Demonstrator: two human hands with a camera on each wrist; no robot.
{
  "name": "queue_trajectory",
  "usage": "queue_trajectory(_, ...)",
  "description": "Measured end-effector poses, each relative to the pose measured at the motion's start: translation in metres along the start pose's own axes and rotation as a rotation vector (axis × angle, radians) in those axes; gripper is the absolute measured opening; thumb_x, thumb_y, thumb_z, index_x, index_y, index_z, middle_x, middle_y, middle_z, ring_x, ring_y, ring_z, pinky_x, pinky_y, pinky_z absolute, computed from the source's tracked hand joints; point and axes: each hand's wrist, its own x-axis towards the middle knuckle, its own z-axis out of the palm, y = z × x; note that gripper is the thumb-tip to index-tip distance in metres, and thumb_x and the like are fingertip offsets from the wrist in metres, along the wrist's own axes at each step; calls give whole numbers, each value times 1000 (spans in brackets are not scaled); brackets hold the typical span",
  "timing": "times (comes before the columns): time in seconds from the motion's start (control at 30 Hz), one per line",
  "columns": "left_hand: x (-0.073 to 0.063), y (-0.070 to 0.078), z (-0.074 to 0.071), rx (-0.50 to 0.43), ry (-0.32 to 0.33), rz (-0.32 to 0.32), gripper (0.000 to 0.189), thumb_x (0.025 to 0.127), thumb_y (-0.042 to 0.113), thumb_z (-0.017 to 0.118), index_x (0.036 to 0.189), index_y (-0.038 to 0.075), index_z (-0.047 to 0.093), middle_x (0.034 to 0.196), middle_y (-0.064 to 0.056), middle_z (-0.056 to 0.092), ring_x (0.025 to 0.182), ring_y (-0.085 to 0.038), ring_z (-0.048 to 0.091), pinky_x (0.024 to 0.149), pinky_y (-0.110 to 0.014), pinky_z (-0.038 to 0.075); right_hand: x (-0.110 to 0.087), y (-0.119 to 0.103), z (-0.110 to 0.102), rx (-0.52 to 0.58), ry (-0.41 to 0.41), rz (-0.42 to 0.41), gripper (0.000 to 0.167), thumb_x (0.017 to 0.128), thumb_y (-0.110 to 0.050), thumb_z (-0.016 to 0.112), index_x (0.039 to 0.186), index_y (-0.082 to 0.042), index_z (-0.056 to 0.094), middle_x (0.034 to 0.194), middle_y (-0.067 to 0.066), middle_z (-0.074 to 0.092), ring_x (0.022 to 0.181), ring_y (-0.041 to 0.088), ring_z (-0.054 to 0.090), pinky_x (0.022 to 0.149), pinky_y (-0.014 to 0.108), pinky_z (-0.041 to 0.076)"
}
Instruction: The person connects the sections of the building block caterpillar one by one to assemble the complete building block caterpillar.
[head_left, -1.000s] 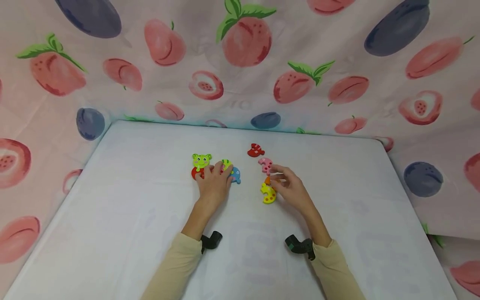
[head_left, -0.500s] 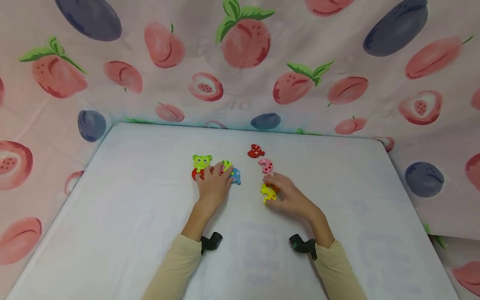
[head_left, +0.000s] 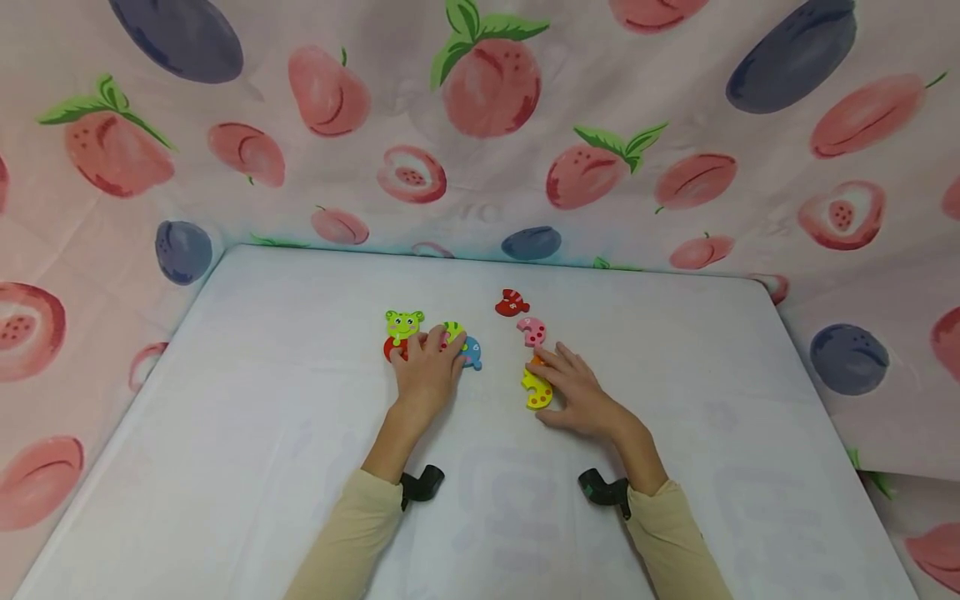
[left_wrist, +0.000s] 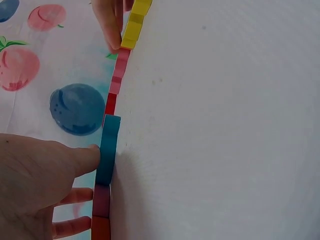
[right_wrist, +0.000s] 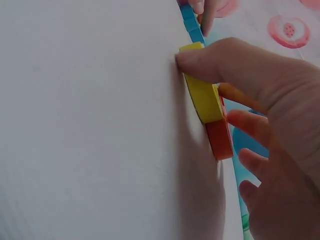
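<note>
Flat, brightly coloured puzzle pieces lie in two groups. My left hand (head_left: 426, 375) rests over one group with fingers spread, partly covering it. A green animal-face piece (head_left: 404, 321), a red piece (head_left: 392, 347), a green striped piece (head_left: 452, 330) and a blue piece (head_left: 472, 353) show around it. In the left wrist view, the thumb touches the blue piece's side. My right hand (head_left: 583, 396) lies with loosely spread fingers beside a yellow spotted piece (head_left: 537, 392). Its thumb touches the yellow piece's near edge, and its fingertips overlap an orange piece (head_left: 536, 362).
A pink spotted piece (head_left: 533, 332) lies just beyond the right fingertips, with a red striped piece (head_left: 512, 302) farther back. White cloth covers the table (head_left: 300, 467). A fruit-print curtain (head_left: 487, 167) rises behind its far edge.
My right hand has moved down around the orange and yellow pieces, and its fingers have spread. The orange piece now sits against the yellow one's upper side. My left hand stays in place.
</note>
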Motion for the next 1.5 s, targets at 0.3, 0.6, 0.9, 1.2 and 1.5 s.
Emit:
queue_trajectory(0.3,0,0,1,-5,4,3,50,97,36,56,145,29,45,149,-10,39,136,-34,32,102,-62,32,1,-4,1,-88,65,9,55,76,-21,78,128,-16,62,155,10,36,147,40,18,115,65,20)
queue_trajectory(0.6,-1,-1,2,-11,17,7,50,97,36,56,145,29,46,149,-9,38,135,-34,32,102,-63,30,4,-20,4,-230,50,0,59,80,-31,79,132,-10,61,143,3,55,145,29,31,115,51,33)
queue_trajectory(0.9,-2,-1,2,1,30,18,49,97,35,55,144,28,47,148,-10,40,135,-34,33,101,-60,32,8,-25,8,-235,34,5,63,78,-36,80,130,-7,61,136,7,59,137,27,43,113,44,38)
queue_trajectory(1.2,0,-2,3,21,30,17,49,98,36,54,145,29,45,149,-9,39,135,-33,32,101,-59,31,15,-31,18,-222,96,25,57,74,-39,83,116,-8,59,115,5,60,108,20,52,94,34,53)
queue_trajectory(1.5,-1,-2,4,12,29,19,50,97,37,55,146,29,45,149,-10,39,135,-34,32,102,-61,31,16,-31,26,19,140,52,52,77,-30,83,118,-9,61,114,5,57,101,17,52,88,32,53)
